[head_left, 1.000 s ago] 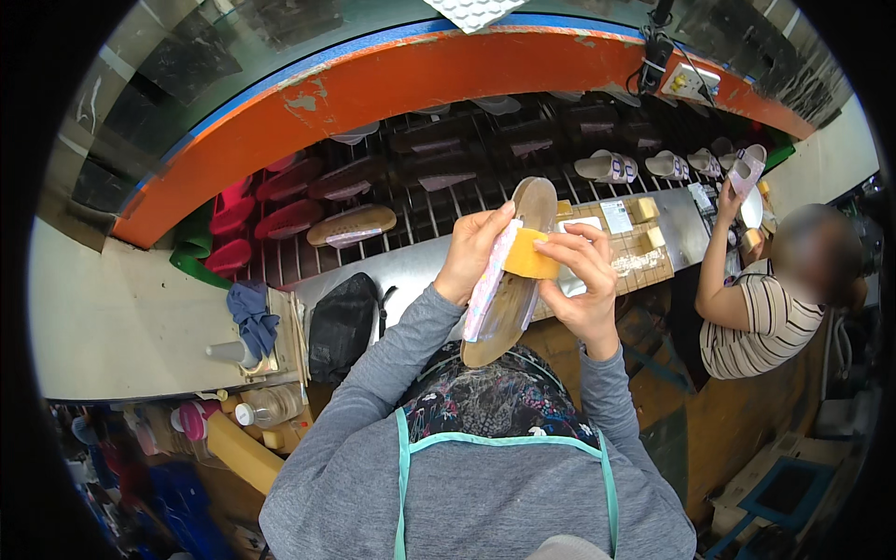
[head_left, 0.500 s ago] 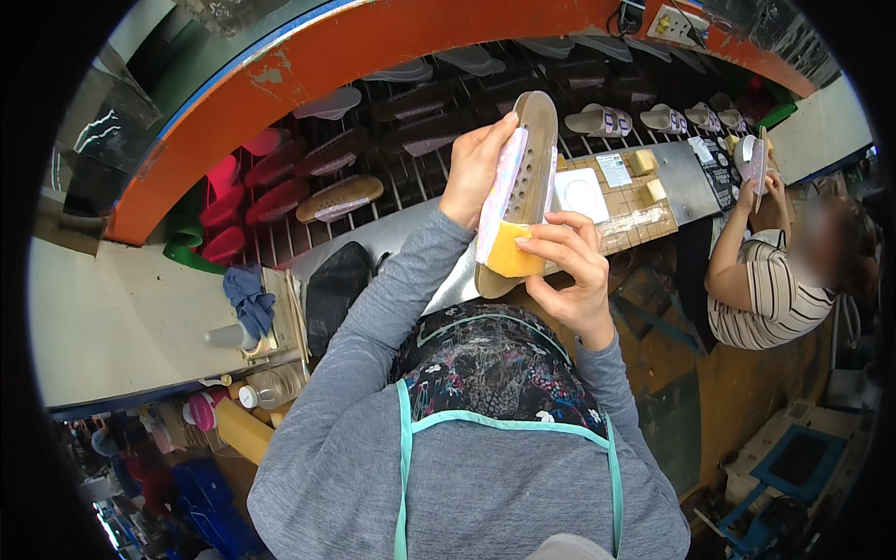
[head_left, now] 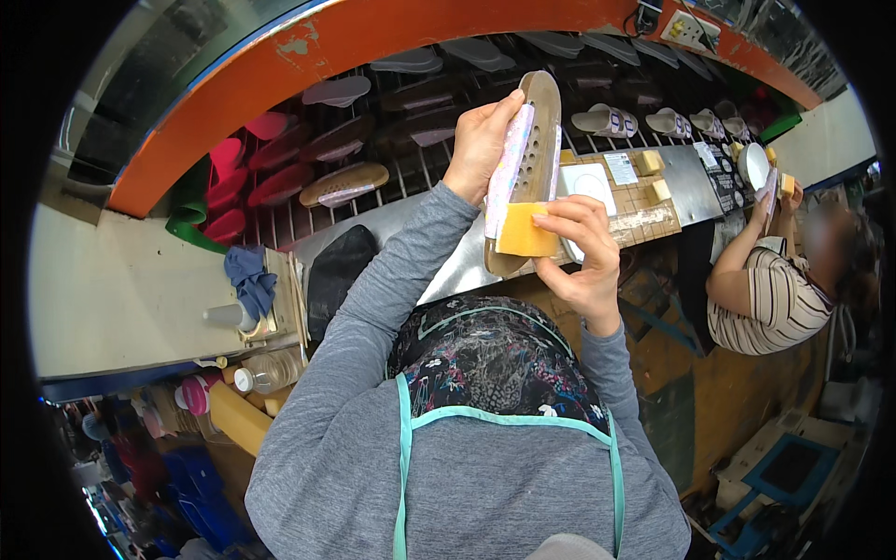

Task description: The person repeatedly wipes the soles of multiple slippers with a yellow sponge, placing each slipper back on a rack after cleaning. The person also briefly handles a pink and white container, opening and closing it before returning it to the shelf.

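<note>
My left hand (head_left: 478, 142) grips a slipper (head_left: 540, 145) along its left edge and holds it up at a steep tilt above the bench. The slipper has a brown sole side with rows of round holes and a pale pink patterned piece along its left side. In my right hand (head_left: 586, 250), a yellow sponge block (head_left: 525, 231) is pinched between thumb and fingers. It lies against the lower part of the slipper and hides that stretch. Under and beyond my right hand, a white square container (head_left: 583, 182) stands on the bench.
Ahead, a rack (head_left: 425, 177) holds rows of slippers under an orange frame (head_left: 308, 42). Sponge blocks (head_left: 651, 162) sit on a tan gridded board (head_left: 644, 221). At right, a co-worker (head_left: 770, 294) holds a slipper and a sponge. A black bag (head_left: 341, 271) and blue cloth (head_left: 249, 280) are at left.
My right hand and the sponge have shifted slightly up, and the sponge's broad face now shows more. The slipper has risen slightly. The co-worker's sponge has come into sight.
</note>
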